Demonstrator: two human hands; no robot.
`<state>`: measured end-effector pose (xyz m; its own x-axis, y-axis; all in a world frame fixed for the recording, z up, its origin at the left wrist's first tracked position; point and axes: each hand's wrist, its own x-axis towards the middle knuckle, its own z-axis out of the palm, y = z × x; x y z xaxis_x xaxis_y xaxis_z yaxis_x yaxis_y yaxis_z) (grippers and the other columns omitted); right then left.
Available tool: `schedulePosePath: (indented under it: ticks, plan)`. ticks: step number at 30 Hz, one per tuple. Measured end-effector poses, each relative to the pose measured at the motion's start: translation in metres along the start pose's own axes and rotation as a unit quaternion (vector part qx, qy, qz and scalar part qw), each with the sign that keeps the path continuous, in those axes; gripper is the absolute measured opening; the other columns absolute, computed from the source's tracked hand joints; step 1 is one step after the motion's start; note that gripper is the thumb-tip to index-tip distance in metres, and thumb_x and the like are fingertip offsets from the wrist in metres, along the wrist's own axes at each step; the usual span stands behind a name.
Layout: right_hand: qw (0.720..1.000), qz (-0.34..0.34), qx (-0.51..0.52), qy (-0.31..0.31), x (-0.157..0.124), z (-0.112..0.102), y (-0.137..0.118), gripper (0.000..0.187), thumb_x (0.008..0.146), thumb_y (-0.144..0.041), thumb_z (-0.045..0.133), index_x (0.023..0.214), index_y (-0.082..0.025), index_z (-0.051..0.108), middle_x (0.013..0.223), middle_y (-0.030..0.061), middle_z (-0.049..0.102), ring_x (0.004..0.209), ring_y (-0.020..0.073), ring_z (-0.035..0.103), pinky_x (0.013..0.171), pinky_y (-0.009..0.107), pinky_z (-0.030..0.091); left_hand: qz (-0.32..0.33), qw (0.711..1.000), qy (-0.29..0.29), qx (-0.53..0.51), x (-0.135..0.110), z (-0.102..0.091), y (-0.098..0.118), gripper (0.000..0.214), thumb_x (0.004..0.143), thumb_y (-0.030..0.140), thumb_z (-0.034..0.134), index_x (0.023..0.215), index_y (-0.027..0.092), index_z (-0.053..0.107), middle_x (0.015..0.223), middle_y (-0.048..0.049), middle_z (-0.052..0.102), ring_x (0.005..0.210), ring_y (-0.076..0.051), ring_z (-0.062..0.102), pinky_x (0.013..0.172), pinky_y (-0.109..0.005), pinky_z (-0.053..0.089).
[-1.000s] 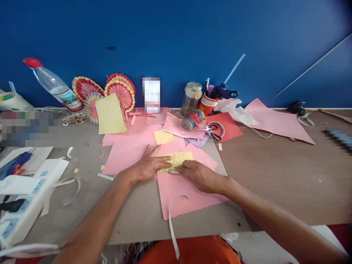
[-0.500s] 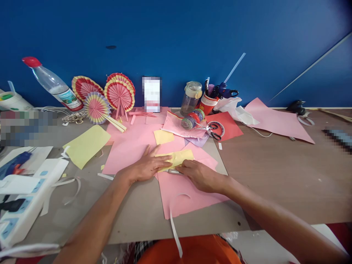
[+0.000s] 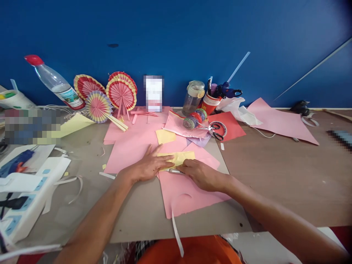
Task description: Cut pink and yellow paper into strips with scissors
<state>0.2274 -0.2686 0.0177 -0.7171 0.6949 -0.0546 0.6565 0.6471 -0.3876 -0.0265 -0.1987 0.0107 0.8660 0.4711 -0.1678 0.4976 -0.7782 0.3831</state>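
Note:
A folded strip of yellow paper (image 3: 183,158) lies on pink sheets in front of me. My left hand (image 3: 147,165) rests flat on its left end, fingers spread. Closed in a pinch, my right hand (image 3: 198,172) is at the paper's near edge, gripping a slim pale utility knife (image 3: 176,171) that is mostly covered by the fingers. Beneath both hands are the pink sheets (image 3: 129,154), one reaching toward the table's front edge. A smaller yellow piece (image 3: 165,136) sits just beyond the strip.
Paper fans (image 3: 121,94) and a tilted bottle (image 3: 62,90) stand against the blue wall. Scissors (image 3: 217,131), a jar (image 3: 194,96) and a red cup (image 3: 211,103) are at back right. A power strip (image 3: 33,198) and glue gun (image 3: 18,163) lie left.
The pale yellow sheet on the left has shifted back and left, partly lifted. Both hands stay nearly in place on the yellow strip; the whole view has shifted slightly.

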Motion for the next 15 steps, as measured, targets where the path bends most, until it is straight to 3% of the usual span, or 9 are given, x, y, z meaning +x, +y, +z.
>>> schedulePosePath:
  ticks: [8,15]
  plan:
    - [0.999,0.009,-0.013,-0.032,-0.016,-0.011,-0.001,0.05,0.084,0.0,0.036,0.128,-0.015,0.054,0.098,0.0127,0.057,0.087,0.0212,0.054,0.078,0.034,0.043,0.004,1.0,0.003,0.002,0.001,0.001,0.002,0.06,0.083,0.008,0.046,0.133,0.042,0.048,0.149,0.0077,0.038,0.145,-0.035,0.0,0.106,-0.07,-0.003]
    - [0.998,0.045,0.02,-0.031,-0.01,-0.013,-0.009,0.047,0.088,-0.003,0.033,0.128,-0.015,0.055,0.097,0.0121,0.058,0.086,0.0213,0.056,0.078,0.034,0.044,0.003,1.0,0.005,0.0,0.001,0.001,0.004,0.06,0.084,0.007,0.044,0.132,0.042,0.048,0.15,0.0083,0.038,0.145,-0.033,-0.001,0.107,-0.069,-0.003]
